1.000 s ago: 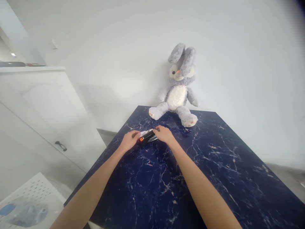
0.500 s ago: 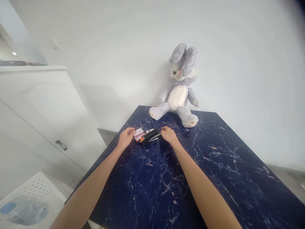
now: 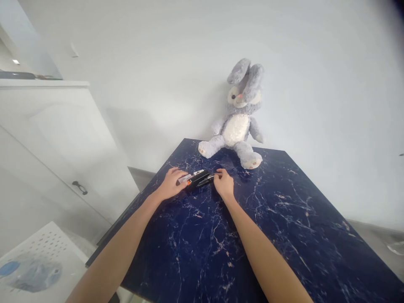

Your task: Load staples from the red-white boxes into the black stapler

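Note:
My left hand [image 3: 172, 184] is closed around a small white-and-red box [image 3: 184, 179], its fingers over the far side and the thumb at the near side. Right beside the box lies a black oblong case [image 3: 198, 177], with an orange piece [image 3: 188, 182] at its left end and a white piece [image 3: 198, 172] behind it. Slim black-and-silver items, pen-like [image 3: 205, 181], lie along the case's right side. My right hand [image 3: 224, 183] has its fingertips pinched at their right end; the fingers partly hide what they hold.
A grey plush rabbit [image 3: 238, 126] sits at the back of the dark blue marbled table [image 3: 202, 244], against the wall. To the left stand a white cabinet [image 3: 47, 139] and a white perforated surface [image 3: 47, 244] bearing a clear plastic bottle [image 3: 36, 273] with a blue end.
My left hand has moved right and wrapped further over the white-and-red box, covering more of it. The right hand stays at the slim items, its wrist turned slightly.

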